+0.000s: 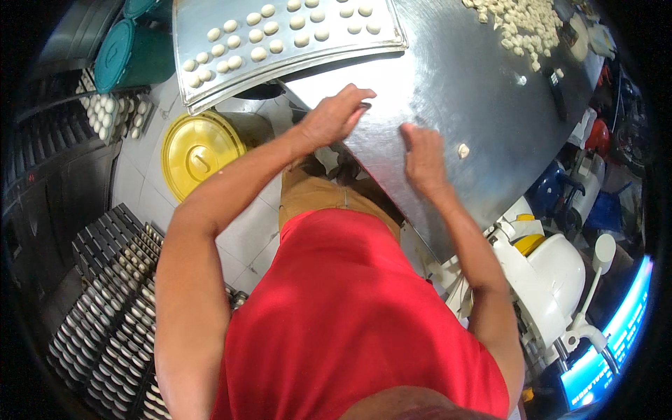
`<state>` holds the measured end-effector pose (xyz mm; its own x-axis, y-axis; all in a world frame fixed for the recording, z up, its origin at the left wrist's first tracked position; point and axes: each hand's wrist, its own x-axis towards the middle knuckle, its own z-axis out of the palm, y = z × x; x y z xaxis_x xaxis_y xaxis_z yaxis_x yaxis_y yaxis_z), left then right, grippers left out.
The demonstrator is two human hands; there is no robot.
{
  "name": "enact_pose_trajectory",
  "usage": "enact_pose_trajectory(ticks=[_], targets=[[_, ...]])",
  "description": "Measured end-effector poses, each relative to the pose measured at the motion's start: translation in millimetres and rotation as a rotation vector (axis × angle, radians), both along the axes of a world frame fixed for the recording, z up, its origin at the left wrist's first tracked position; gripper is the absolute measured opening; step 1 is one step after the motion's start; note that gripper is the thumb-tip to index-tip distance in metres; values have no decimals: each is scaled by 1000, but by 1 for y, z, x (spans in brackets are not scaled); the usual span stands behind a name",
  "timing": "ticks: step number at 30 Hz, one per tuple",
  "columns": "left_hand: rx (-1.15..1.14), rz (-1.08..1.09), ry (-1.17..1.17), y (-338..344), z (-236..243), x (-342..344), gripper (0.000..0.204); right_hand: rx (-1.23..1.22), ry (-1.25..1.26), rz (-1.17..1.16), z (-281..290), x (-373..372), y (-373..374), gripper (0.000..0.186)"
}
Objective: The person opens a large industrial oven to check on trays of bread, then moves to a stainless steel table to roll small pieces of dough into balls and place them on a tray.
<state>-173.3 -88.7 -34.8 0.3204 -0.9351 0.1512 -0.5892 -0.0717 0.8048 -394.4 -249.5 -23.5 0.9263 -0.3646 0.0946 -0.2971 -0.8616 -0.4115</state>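
My left hand (339, 115) hovers over the near edge of the metal table, its fingers bent together and pointing right. A small dark spot shows at its fingertips, and I cannot make out what it is. My right hand (424, 155) is curled on or just above the table, thumb toward the left; its palm side is hidden. A small dough piece (463, 150) lies on the table just right of my right hand. Beyond my left hand, a metal tray (343, 49) carries rows of round dough balls (276, 46).
The metal table (483, 91) holds a heap of dough pieces (521, 28) at its far right, with a dark long object (558, 96) nearby. A yellow-lidded bin (199, 157) and a green bin (115, 56) stand left. Stacked racks (112, 336) fill the lower left; a white machine (553, 280) is right.
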Motion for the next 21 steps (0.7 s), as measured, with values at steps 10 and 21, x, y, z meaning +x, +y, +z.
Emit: enact_pose_trajectory(ticks=[10,21], targets=[[-104,111,12,-33,-1,-12,34,45,-161,-37,-4,38,18,35],[-183,185,0,-54,2,-18,26,25,-272,-115,-6,69,6,29]])
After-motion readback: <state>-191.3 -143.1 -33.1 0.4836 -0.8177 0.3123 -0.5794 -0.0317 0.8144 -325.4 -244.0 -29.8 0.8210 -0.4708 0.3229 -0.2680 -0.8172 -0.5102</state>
